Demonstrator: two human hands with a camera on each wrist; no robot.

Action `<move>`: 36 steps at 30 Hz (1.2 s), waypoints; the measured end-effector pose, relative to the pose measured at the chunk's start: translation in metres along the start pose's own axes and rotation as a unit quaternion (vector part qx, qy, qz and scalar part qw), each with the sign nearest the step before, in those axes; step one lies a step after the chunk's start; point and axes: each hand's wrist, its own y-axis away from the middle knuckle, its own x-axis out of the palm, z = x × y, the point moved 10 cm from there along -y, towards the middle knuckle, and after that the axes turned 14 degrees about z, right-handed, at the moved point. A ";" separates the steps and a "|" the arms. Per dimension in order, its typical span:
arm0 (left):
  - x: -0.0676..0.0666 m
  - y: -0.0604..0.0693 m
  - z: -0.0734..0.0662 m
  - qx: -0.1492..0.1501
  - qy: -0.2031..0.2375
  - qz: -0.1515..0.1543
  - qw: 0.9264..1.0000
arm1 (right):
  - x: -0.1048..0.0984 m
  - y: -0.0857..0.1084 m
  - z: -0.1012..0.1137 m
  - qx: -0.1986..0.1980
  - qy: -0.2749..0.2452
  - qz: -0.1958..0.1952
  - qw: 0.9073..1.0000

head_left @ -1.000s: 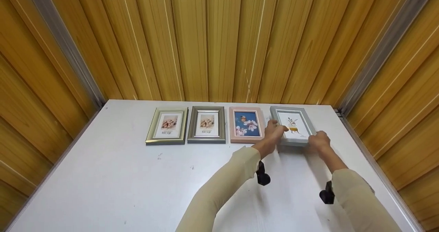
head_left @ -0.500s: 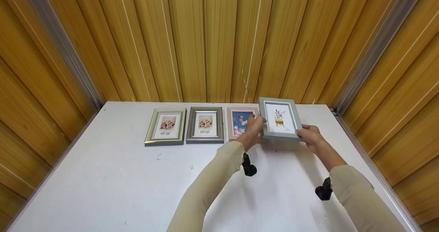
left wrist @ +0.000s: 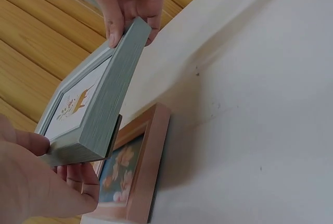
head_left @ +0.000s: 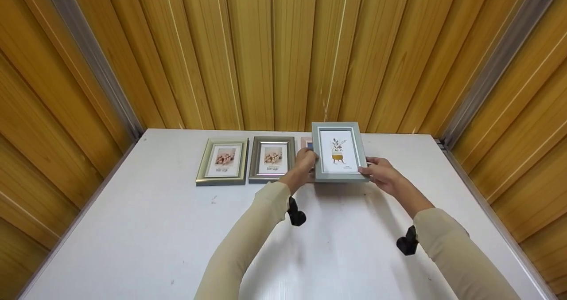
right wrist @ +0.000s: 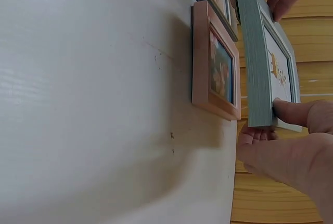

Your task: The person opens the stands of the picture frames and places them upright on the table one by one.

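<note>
Both hands hold a grey-green picture frame up off the white surface, its plant-pot print facing the head camera. My left hand grips its left edge; in the left wrist view the thumb lies on the front and the fingers curl behind. On the opposite edge, my right hand pinches the lower corner, thumb on the front. Behind the raised frame lies a pink picture frame, mostly hidden in the head view. A dark silver picture frame lies left of the left hand.
A gold picture frame lies at the left end of the row on the white tabletop. Yellow wood-look panels rise behind the table and at both sides.
The grey-green picture frame has come up off the table at the right end of the row. Both hands have carried it left, over the pink picture frame.
</note>
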 end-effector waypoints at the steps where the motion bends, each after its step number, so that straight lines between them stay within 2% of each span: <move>1: -0.004 0.001 -0.002 0.005 -0.010 0.008 1.000 | 0.004 -0.003 0.001 -0.001 0.003 0.005 1.000; 6: -0.030 0.011 -0.015 0.019 -0.075 0.028 0.997 | 0.027 -0.018 0.002 0.008 0.008 0.025 1.000; 11: -0.043 0.022 -0.025 0.027 -0.116 0.048 0.992 | 0.038 -0.022 0.000 0.019 0.011 0.024 0.999; 17: -0.055 0.034 -0.029 0.022 -0.119 0.049 0.991 | 0.049 -0.023 0.006 0.019 0.028 0.023 0.999; 22: -0.057 0.038 -0.026 0.009 -0.103 0.043 0.994 | 0.047 -0.021 0.005 0.036 0.046 0.015 0.998; 27: -0.056 0.042 -0.027 0.006 -0.063 0.037 0.997 | 0.043 -0.019 0.004 0.045 0.058 0.012 0.997; 31: -0.055 0.044 -0.034 0.031 -0.051 0.032 0.998 | 0.044 -0.018 0.005 0.033 0.069 0.026 0.997; 36: -0.048 0.049 -0.042 0.064 -0.050 0.048 0.996 | 0.051 -0.017 0.000 0.021 0.069 0.057 0.996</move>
